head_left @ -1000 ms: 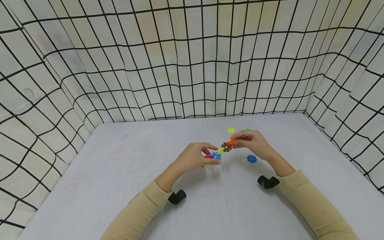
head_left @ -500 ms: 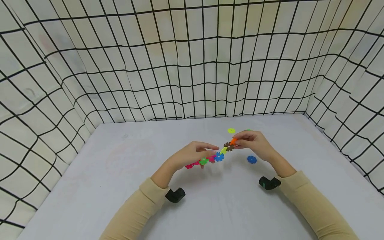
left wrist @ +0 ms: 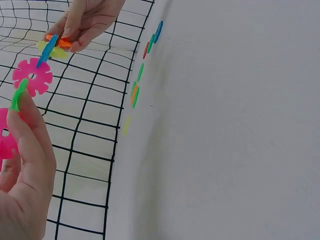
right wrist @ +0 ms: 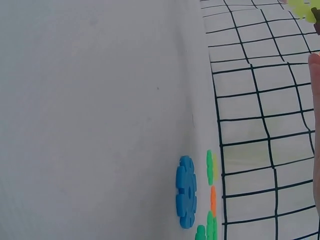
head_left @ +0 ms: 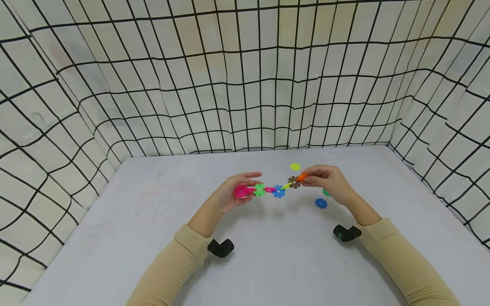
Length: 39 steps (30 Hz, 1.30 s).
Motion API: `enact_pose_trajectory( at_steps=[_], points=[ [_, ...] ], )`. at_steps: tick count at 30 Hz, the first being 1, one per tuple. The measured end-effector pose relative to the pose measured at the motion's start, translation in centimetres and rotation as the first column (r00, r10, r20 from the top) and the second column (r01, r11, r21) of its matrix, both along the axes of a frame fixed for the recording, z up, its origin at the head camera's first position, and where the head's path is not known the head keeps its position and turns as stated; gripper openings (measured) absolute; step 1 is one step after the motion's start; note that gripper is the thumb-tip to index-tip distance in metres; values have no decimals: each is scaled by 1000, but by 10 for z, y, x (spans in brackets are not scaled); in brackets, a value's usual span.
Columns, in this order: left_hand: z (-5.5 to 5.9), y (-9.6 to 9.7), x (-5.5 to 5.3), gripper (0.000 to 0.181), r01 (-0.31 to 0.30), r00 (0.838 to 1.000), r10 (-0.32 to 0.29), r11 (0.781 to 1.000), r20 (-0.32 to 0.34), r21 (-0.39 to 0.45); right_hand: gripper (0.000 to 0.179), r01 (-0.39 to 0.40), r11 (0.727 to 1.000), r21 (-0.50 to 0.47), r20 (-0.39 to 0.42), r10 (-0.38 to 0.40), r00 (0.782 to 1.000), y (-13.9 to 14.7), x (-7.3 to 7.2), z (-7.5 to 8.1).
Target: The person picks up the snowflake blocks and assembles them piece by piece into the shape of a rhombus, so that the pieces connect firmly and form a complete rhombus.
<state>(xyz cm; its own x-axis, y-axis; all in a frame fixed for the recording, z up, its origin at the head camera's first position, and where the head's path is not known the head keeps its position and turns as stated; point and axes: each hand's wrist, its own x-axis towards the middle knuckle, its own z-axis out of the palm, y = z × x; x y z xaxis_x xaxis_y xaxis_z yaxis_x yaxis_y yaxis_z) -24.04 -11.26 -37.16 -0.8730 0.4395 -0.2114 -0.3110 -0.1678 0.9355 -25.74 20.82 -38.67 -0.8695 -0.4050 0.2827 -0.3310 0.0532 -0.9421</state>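
A chain of interlocked plastic flower discs stretches between both hands above the table. In the head view it runs from a pink disc (head_left: 241, 191) through a green disc (head_left: 259, 190), a small pink one, a blue disc (head_left: 279, 191) and a yellow one to a brown disc (head_left: 294, 182) and an orange disc (head_left: 302, 177). My left hand (head_left: 231, 193) holds the pink end, its upper fingers fairly straight; the left wrist view shows a finger against the green disc (left wrist: 19, 95). My right hand (head_left: 328, 180) pinches the orange disc between thumb and fingertips.
On the white table (head_left: 153, 238) lie a loose blue disc (head_left: 321, 203), a yellow disc (head_left: 295, 166) and a green disc (head_left: 326, 192) partly behind the right hand. The right wrist view shows several more discs beside the blue disc (right wrist: 186, 192). Black-gridded netting (head_left: 260, 106) surrounds the table.
My left hand has slid leftward along the chain to its pink end, uncovering more discs. The chain has straightened out nearly level, and my right hand has shifted slightly right with the orange disc.
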Motion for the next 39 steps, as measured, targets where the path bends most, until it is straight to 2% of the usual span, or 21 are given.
enact_pose_trajectory(
  at_steps=[5, 11, 17, 26, 30, 34, 39],
  points=[
    [-5, 1, -1, 53, -86, 994, 73, 983, 84, 163, 17, 0, 1000, -1, 6, 0, 1000, 2, -2, -2],
    [-8, 3, 0, 44, -149, 984, 105, 931, 146, 334, 25, 13, 1000, 0, -16, -13, 1000, 5, -8, -2],
    [-9, 4, 1, 45, -207, 974, 149, 891, 171, 404, 32, 39, 998, 56, 5, -40, 999, 7, -13, 2],
    [-9, 7, 2, 29, -345, 935, 261, 826, 240, 446, 41, 67, 970, 234, 44, -80, 996, 34, -19, 0],
    [-10, 6, 2, 37, -364, 928, 274, 813, 254, 453, 41, 96, 927, 363, 69, -130, 989, 46, -20, 2],
    [-11, 4, 3, 42, -367, 926, 283, 827, 248, 426, 35, 85, 861, 501, 79, -144, 986, 55, -20, 4],
    [-10, 4, 4, 23, -392, 917, 320, 830, 239, 396, 28, 66, 767, 638, 63, -138, 988, 61, -21, 2]
  ],
)
